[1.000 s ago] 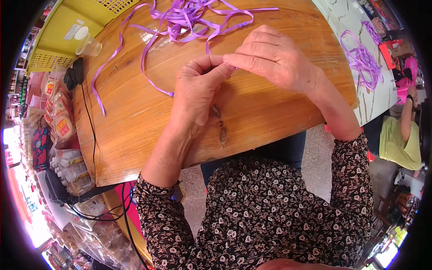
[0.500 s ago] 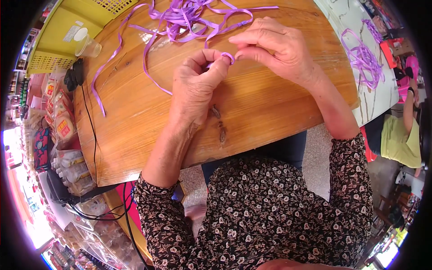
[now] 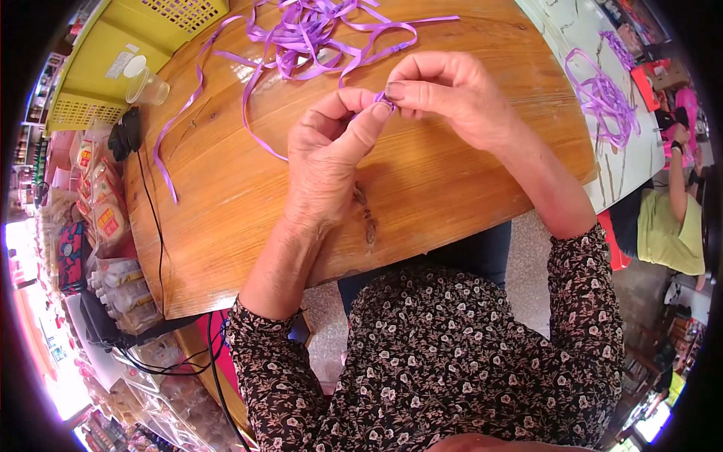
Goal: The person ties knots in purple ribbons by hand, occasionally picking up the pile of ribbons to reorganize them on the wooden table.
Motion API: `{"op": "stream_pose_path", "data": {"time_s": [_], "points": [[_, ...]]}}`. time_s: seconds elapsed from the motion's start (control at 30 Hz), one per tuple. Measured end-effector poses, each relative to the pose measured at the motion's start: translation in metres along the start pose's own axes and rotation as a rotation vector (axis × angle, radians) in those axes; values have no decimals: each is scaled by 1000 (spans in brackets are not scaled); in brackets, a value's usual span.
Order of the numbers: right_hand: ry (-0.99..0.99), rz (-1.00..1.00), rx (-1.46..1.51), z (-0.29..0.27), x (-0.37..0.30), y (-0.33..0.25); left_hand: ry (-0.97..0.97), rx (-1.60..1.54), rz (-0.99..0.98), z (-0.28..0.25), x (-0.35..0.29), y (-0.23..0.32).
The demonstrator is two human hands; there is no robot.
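Above a round wooden table [image 3: 226,196], my left hand [image 3: 327,162] and my right hand [image 3: 452,94] meet fingertip to fingertip. Between them they pinch a small folded loop of purple ribbon [image 3: 382,100]. A tail of the same ribbon runs from under my left hand back toward a loose tangle of purple ribbon [image 3: 316,30] at the table's far edge. One long strand [image 3: 177,124] trails off to the left across the wood. Most of the pinched piece is hidden by my fingers.
A yellow plastic basket [image 3: 98,68] and a clear plastic cup [image 3: 147,87] stand at the far left. A black cable [image 3: 154,226] runs along the left edge. Packaged goods are stacked at the left. Another table [image 3: 602,83] at right holds more purple ribbon; a person in a green top sits beyond.
Both hands have lifted slightly away from me and drawn their fingertips together, and the small ribbon loop has come into sight between them.
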State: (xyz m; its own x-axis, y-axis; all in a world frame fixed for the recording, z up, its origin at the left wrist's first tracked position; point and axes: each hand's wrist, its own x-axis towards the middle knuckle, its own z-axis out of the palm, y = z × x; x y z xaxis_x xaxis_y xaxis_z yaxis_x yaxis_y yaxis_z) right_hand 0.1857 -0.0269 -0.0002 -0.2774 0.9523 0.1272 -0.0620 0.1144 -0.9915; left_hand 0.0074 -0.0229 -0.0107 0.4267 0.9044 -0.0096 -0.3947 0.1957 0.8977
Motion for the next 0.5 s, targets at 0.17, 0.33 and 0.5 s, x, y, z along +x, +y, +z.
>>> {"op": "stream_pose_path", "data": {"time_s": [0.17, 0.33, 0.5], "points": [[-50, 80, 235, 3, -1, 4, -80, -188, -20, -5, 3, -3], [133, -460, -449, 8, 1, 4, -32, -209, -40, -5, 2, -2], [129, -610, -587, 4, 1, -4, -33, -170, -24, -4, 3, -2]]}}
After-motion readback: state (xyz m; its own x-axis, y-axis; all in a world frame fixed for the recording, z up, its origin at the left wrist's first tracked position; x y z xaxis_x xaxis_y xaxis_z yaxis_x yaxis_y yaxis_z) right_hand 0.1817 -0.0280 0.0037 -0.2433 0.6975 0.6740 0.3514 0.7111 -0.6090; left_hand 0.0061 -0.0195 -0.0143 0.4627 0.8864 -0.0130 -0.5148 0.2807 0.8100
